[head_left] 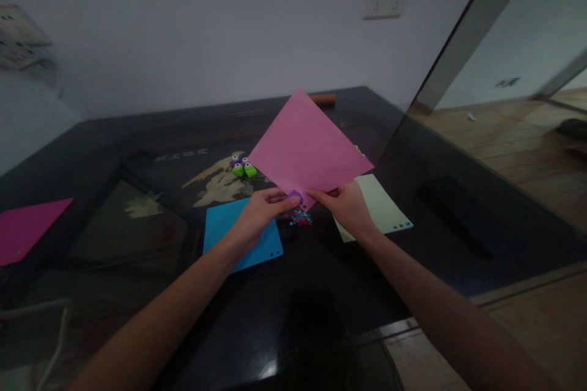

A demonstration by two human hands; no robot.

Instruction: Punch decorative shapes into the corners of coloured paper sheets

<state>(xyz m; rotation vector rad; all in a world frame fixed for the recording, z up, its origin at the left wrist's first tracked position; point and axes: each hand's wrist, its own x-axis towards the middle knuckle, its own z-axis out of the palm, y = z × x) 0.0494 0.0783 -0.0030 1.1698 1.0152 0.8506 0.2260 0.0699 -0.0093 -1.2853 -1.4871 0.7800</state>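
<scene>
A pink sheet of paper [307,140] is held up above the dark table, turned so one corner points down toward me. My left hand [268,208] is closed around a small purple craft punch [294,197], which sits at that near corner. My right hand [351,208] pinches the sheet's lower right edge beside the punch. Just below the corner lies a small pile of colourful punched bits [301,218]. A blue sheet [257,250] and a pale yellow sheet [383,208], each with several small holes near a corner, lie partly under my hands.
Several green and purple punches with eyes [243,166] stand left of the pink sheet; more show partly behind its right corner. A magenta sheet [32,229] lies far left. A brown roll [324,99] rests by the wall. A dark flat object [463,214] is at right.
</scene>
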